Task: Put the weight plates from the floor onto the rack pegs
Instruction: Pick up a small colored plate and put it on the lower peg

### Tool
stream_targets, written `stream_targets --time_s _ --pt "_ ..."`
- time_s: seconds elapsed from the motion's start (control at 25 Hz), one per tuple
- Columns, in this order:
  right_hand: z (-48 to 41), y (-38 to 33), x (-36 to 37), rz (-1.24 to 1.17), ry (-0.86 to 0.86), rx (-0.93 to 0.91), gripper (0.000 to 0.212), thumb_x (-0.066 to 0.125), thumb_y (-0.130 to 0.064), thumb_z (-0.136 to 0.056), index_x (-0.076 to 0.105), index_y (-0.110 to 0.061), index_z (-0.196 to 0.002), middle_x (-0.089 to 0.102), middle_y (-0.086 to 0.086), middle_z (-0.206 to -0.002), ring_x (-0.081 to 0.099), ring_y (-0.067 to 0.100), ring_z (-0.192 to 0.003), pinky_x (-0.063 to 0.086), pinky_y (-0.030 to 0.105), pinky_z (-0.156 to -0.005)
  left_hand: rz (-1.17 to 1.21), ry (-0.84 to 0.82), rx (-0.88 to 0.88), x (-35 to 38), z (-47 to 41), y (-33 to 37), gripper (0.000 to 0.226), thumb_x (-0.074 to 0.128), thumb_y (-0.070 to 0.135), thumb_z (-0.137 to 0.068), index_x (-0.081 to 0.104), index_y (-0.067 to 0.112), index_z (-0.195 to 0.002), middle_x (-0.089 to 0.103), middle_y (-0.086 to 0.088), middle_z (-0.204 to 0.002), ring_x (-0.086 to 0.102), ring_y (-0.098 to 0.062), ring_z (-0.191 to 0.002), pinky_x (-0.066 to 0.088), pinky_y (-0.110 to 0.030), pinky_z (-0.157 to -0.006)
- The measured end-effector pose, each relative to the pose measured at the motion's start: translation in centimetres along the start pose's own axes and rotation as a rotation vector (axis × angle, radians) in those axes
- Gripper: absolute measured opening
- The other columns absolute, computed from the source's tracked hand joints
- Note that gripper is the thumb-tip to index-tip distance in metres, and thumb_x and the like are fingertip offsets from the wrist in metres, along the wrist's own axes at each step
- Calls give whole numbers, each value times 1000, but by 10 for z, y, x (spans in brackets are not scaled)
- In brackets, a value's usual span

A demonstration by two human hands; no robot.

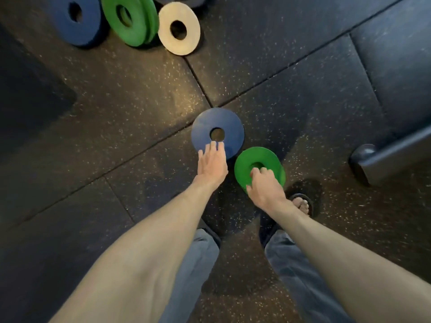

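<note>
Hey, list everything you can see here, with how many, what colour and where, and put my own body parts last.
Blue plate: one, dark blue, flat on the floor at centre.
Green plate: one, green, tilted up just right of it.
Upright plates: blue, green pair, white, top left; whether on pegs, cannot tell.
Dark plate: one, top edge, mostly cut off.
Bench: one, black padded, right edge.
Floor: black speckled rubber tiles.
Left hand: open, fingers on the blue plate.
Right hand: gripping the green plate through its hole.
Legs: grey trousers, sandalled foot.

Blue plate flat on floor; green plate just beside (near edge lifted, tilted).
</note>
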State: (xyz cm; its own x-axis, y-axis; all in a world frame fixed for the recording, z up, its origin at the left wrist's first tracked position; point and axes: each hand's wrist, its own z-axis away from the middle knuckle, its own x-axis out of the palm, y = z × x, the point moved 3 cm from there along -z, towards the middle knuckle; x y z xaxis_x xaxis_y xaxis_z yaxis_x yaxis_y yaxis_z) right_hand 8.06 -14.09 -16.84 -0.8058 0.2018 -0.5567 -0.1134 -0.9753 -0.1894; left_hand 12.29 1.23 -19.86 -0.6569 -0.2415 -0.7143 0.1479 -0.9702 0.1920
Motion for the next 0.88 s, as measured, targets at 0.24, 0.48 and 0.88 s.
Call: stream_targets --time_s 0.24,0.48,0.88 --pt "-40 29 66 424 86 -65 63 75 -48 -76 53 -9 -121 57 14 -118 47 34 -115 40 46 -92 -251 98 64 73 -44 -18 93 73 43 -82 26 1 -150 36 -20 -149 30 -37 -141 23 -52 -119" --pt "-51 30 79 533 143 -101 46 76 -24 -68 50 -7 -102 52 13 -102 46 31 -100 38 44 -85 -516 260 200 77 -57 -27 75 75 49 -76 49 2 -130 53 -16 -125 46 -36 -127 32 -51 -114" --pt "-36 10 5 369 212 -238 66 45 -63 -85 62 -3 -105 61 18 -105 51 33 -100 40 45 -87 -338 -123 287 -1 -53 -28 62 74 45 -82 46 6 -120 54 -9 -118 52 -29 -109 31 -45 -100"
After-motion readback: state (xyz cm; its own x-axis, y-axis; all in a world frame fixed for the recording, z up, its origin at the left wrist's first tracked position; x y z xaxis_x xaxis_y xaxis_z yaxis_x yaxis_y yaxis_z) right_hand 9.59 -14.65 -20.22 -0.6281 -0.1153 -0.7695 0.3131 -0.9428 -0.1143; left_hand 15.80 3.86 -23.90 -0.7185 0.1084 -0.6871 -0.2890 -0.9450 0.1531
